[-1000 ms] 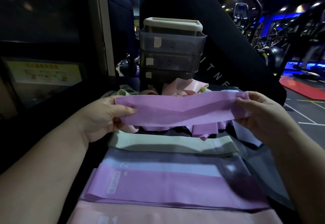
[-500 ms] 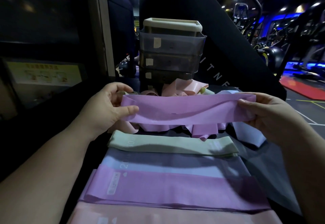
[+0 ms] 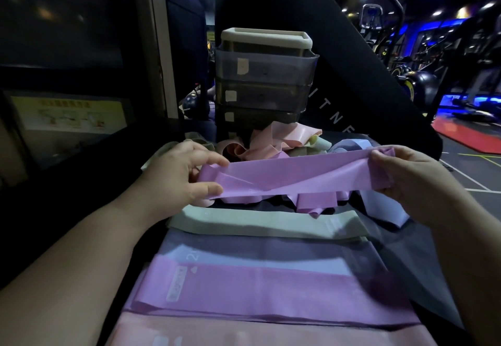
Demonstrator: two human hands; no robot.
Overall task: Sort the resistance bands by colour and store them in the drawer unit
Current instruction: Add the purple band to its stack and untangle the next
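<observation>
A purple resistance band (image 3: 292, 174) is stretched between my hands above the table. My left hand (image 3: 179, 174) pinches its left end and my right hand (image 3: 412, 180) grips its right end. Below it lie flat bands in rows: a pale green one (image 3: 260, 223), a grey-lilac one (image 3: 257, 253), a purple one (image 3: 265, 297) and a pink one (image 3: 244, 335). A loose heap of pink, green and lilac bands (image 3: 279, 139) sits behind. The smoky grey drawer unit (image 3: 264, 79) with three shut drawers stands at the back.
The dark table surface (image 3: 423, 278) drops off at its right edge. A black slanted panel (image 3: 352, 60) rises behind the drawers. Gym machines and a red mat (image 3: 466, 136) are at the far right. A yellow notice (image 3: 70, 115) is on the left.
The held purple band has twisted and tilted: its right end has risen and folded over, and my left hand has shifted its pinch lower on the left end.
</observation>
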